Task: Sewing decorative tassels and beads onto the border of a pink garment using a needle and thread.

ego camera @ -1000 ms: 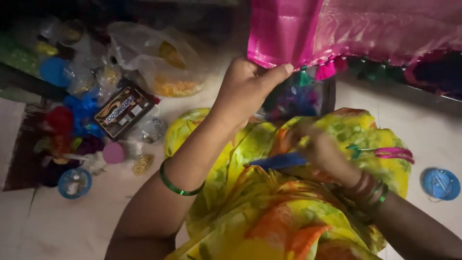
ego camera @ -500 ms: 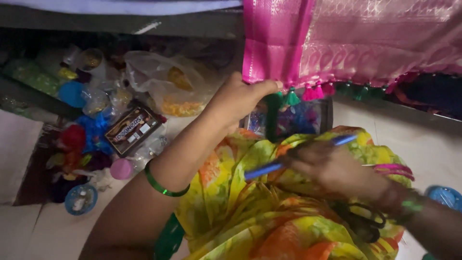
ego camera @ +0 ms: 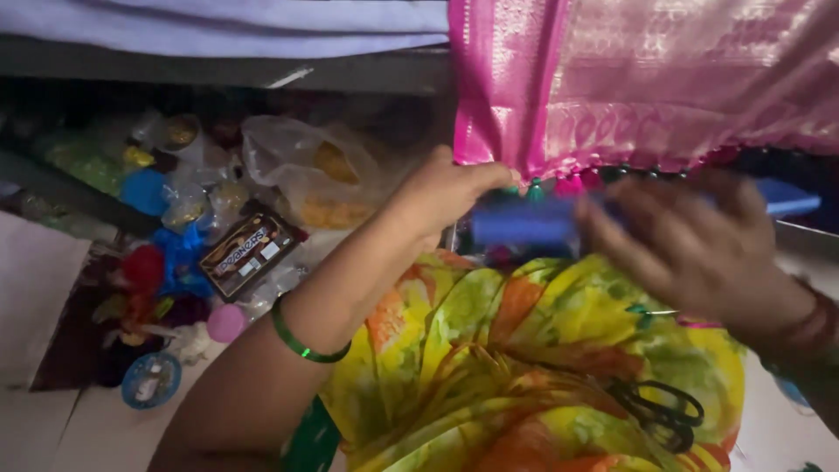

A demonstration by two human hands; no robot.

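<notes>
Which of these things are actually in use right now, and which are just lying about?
In use:
- pink cloth, its hem pinched by the left hand
- blue tool, blurred, at the right hand

Lying about:
- black scissors on the yellow-green cloth
- dark packet
- clear plastic bag
- small blue round tin

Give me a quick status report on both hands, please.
Left hand pinching pink fabric at its hem. Right hand holding blue comb, blurred. Scissors lie on lap.
</notes>
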